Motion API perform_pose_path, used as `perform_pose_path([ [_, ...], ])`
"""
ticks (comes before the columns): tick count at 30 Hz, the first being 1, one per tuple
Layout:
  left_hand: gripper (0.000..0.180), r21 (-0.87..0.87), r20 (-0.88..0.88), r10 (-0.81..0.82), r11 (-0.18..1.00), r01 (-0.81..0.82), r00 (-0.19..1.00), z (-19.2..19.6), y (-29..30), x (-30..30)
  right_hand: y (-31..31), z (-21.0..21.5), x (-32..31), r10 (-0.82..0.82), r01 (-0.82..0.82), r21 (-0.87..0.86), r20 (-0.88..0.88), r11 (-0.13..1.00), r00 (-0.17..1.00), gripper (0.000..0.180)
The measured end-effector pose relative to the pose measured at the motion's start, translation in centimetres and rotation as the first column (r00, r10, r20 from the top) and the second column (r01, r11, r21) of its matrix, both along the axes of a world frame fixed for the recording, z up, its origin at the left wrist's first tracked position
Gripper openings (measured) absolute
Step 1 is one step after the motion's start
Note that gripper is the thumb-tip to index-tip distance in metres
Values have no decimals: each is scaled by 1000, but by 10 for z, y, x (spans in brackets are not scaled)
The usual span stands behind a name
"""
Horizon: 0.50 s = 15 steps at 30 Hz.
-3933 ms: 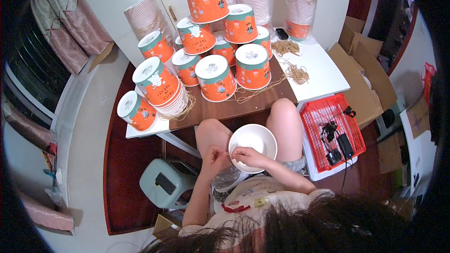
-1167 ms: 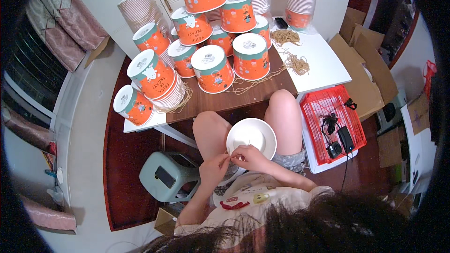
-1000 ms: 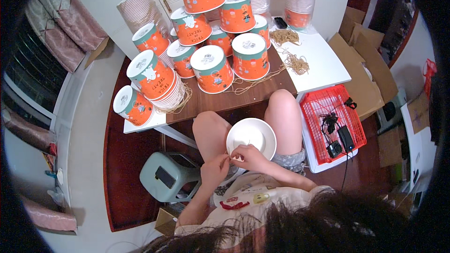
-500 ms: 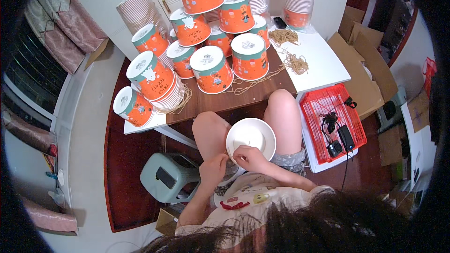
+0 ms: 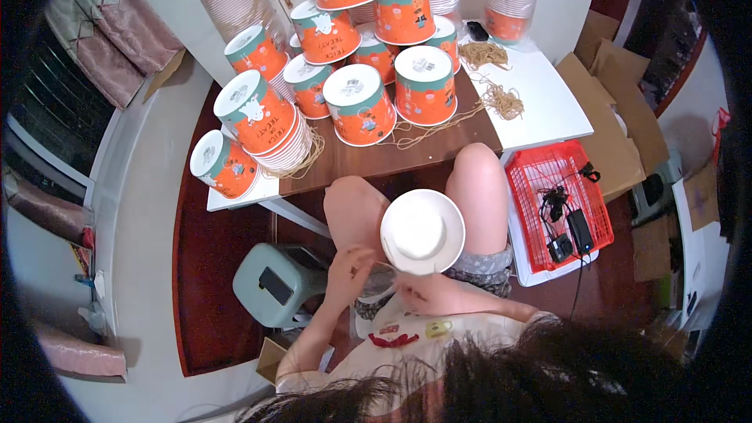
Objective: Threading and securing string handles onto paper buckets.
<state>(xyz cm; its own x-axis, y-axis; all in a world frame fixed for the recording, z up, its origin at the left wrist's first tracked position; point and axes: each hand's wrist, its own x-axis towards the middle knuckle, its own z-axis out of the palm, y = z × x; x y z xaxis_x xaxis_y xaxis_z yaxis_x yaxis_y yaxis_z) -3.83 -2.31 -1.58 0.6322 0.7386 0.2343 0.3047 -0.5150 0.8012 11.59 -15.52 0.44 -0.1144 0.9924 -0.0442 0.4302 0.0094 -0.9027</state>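
Observation:
A white round tub (image 5: 413, 202) rests between my thighs with its wide mouth facing up, showing a pale inside. My left hand (image 5: 352, 272) is at the tub's near left, fingers bent and pinched. My right hand (image 5: 423, 293) is closed just below the tub's near rim. A thin pale string (image 5: 384, 265) seems to run between the two hands; its ends are hidden by the fingers.
Orange and green paper tubs (image 5: 359, 106) stand upside down in stacks on the table (image 5: 345, 165). Tan twine bundles (image 5: 501, 100) lie at right. A red basket (image 5: 518, 180) holds black cables and adapters. A grey-green stool (image 5: 270, 262) stands at left.
Both hands have drawn back toward my body, away from the tub's mouth, and have moved farther apart. The tub stays between my thighs. The view has tilted slightly.

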Motion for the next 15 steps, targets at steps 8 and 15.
perform_pose_path([
  [8,17,-845,-85,-95,535,-21,992,-27,-13,-33,3,-26,-23,449,-460,141,105,877,887,18],
  [15,13,-950,-24,-56,313,-5,998,-17,-27,-27,5,-29,-26,474,-496,117,173,860,863,18],
])
